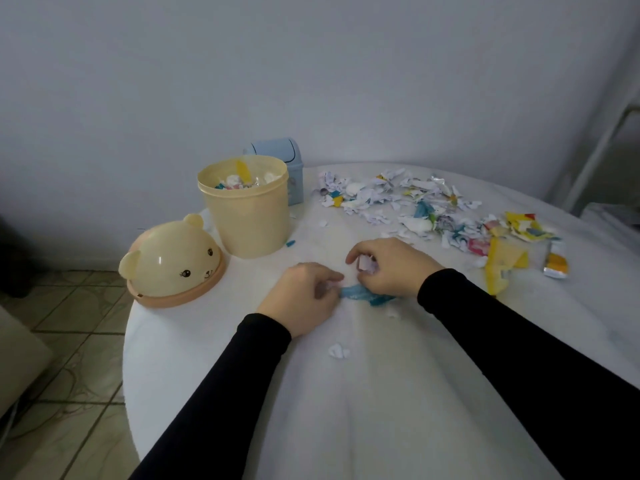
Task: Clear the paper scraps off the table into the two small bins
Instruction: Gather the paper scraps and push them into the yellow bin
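Note:
A cream round bin (247, 216) stands open at the table's left, holding several scraps. Behind it a small blue bin (289, 157) is partly hidden. Its bear-face lid (173, 263) lies on the table beside it. My left hand (301, 301) is curled on the table, fingertips pinching a small pale scrap and touching the end of a blue scrap (363, 295). My right hand (391, 265) rests just right of it, fingers closed around a white scrap, its heel over the blue scrap. A large spread of paper scraps (408, 202) lies far right.
Yellow wrapper pieces (504, 265) and an orange-and-silver packet (556, 263) lie at the right. A few white bits (337, 350) sit near me on the white round table (207, 358). Tiled floor shows to the left, a wall behind.

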Motion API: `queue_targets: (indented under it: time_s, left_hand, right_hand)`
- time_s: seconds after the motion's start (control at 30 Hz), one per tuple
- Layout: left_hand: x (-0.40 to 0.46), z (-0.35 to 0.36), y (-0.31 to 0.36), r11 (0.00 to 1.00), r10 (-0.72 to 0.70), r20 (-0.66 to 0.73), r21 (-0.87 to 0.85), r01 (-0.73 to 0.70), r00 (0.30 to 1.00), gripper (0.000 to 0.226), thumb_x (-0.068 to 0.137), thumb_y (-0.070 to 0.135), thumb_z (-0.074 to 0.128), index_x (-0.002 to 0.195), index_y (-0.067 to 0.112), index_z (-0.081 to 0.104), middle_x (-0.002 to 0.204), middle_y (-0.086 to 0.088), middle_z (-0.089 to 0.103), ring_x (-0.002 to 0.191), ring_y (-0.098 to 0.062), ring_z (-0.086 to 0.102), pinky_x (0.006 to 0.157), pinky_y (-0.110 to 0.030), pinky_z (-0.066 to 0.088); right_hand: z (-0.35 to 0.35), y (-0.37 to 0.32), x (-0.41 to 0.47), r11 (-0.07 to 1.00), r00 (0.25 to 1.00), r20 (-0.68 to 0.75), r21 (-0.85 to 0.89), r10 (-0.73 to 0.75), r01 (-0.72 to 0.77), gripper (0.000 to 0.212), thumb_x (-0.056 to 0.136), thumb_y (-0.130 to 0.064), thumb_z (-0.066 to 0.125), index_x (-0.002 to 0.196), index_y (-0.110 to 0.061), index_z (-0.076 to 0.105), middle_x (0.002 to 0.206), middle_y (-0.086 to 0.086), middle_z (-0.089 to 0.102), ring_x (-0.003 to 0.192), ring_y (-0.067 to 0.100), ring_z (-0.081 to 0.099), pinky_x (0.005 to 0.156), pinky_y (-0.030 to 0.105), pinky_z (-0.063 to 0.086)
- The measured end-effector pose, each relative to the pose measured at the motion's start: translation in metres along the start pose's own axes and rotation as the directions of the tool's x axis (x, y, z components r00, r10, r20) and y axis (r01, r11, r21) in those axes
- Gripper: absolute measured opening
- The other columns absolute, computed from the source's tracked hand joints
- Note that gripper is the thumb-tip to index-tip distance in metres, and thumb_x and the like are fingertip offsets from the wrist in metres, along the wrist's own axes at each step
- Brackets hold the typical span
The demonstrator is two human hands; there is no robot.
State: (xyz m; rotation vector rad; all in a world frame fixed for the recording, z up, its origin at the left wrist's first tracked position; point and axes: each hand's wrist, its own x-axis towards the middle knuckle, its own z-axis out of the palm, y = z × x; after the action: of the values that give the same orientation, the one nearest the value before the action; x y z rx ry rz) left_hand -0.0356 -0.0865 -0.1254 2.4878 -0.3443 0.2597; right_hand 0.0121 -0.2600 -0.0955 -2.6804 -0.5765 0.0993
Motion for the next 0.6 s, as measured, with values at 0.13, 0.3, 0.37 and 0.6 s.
queue_targets:
  time_s: [0.13,0.3,0.37,0.6]
  left_hand:
    - [-0.018,-0.005,0.009,0.995,0.006,-0.061,0.103,0.001,0.998,0.062,0.074,0.063,0.055,0.128,0.033,0.055,0.131,0.009,0.053,0.121,-0.011,0.045,0.097,-0.018,0.025]
    - [-0.045,0.002,0.014,0.923,-0.217,0.217,0.363,0.128,0.952,0.106,0.062,0.089,0.041,0.148,0.042,-0.001,0.159,0.003,-0.003,0.146,-0.022,-0.003,0.113,-0.046,0.007]
    - [-0.044,0.010,0.016,0.893,-0.287,0.223,0.413,0.176,0.932,0.094,0.074,0.083,0.030,0.147,0.039,-0.009,0.159,0.000,-0.010,0.146,-0.026,-0.006,0.114,-0.048,0.005]
    - [-0.005,0.032,0.023,0.940,-0.063,0.057,0.340,0.040,0.996,0.047,0.096,0.046,0.038,0.136,0.023,0.044,0.144,-0.004,0.039,0.132,-0.026,0.032,0.105,-0.037,0.025]
  right_hand:
    - [0.005,-0.002,-0.028,0.999,0.995,-0.103,0.049,0.006,-0.001,0.038,0.081,-0.028,0.060,0.118,-0.034,0.058,0.112,-0.009,0.057,0.100,0.013,0.055,0.090,0.032,0.047]
    - [0.024,-0.002,-0.060,0.993,0.945,-0.308,0.007,0.111,-0.115,0.043,0.090,-0.034,0.053,0.132,-0.028,0.049,0.131,0.000,0.045,0.124,0.020,0.041,0.102,0.035,0.035]
    - [0.033,-0.002,-0.064,0.975,0.940,-0.296,-0.087,0.171,-0.205,0.052,0.091,-0.046,0.047,0.141,-0.031,0.036,0.143,0.002,0.031,0.135,0.023,0.028,0.107,0.043,0.028]
    - [0.038,0.009,-0.059,0.949,0.952,-0.161,-0.139,0.260,-0.282,0.047,0.097,-0.049,0.033,0.143,-0.039,0.030,0.158,-0.003,0.013,0.146,0.029,0.005,0.111,0.057,0.016]
